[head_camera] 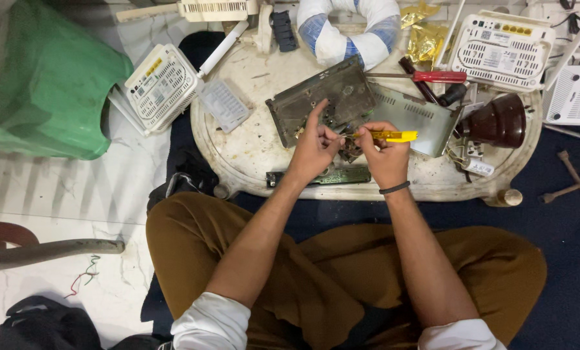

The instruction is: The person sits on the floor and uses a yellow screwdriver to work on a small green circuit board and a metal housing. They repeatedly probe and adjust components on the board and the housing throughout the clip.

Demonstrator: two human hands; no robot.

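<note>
My right hand (386, 154) grips a yellow-handled screwdriver (393, 136), its handle pointing right. My left hand (314, 148) pinches a small dark part (349, 149) between the two hands, index finger raised against a dirty dark metal casing (322, 97). Both hands hover over a low round white table (251, 149). A green circuit board (342, 175) lies at the table's near edge below my hands. A grey perforated metal cover (416, 116) lies just right of the casing.
A red-handled screwdriver (439, 76) and a brown dome-shaped object (497, 122) lie at the right. White routers (161, 85) (502, 48) sit left and far right. A green plastic stool (50, 84) stands at the left. A blue-white ring (348, 32) lies at the back.
</note>
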